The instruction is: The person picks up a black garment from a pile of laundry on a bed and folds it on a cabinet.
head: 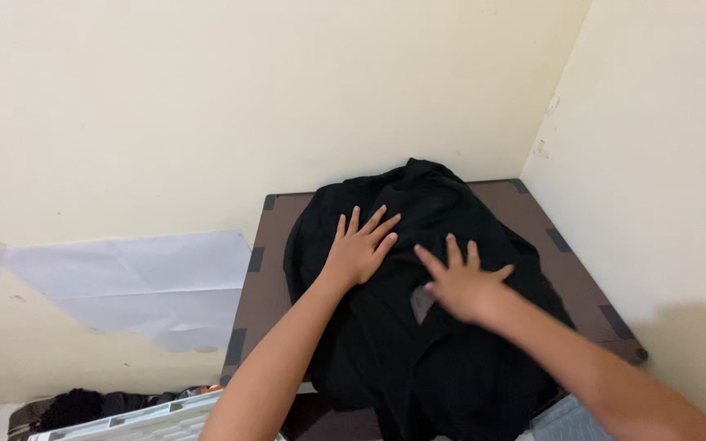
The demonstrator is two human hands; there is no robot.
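Observation:
A black garment [418, 343] lies bunched on a small brown table [533, 214] set in the corner of the room. My left hand [361, 245] rests flat on the upper left part of the cloth with fingers spread. My right hand [461, 282] lies flat on the middle of the cloth, fingers apart. A small grey tag [421, 304] shows just under the right hand. Neither hand grips the fabric.
Cream walls close in behind and to the right of the table. A white sheet of paper [136, 282] is stuck on the left wall. Dark clothes [83, 404] and a white slatted crate [153, 418] sit at the bottom left.

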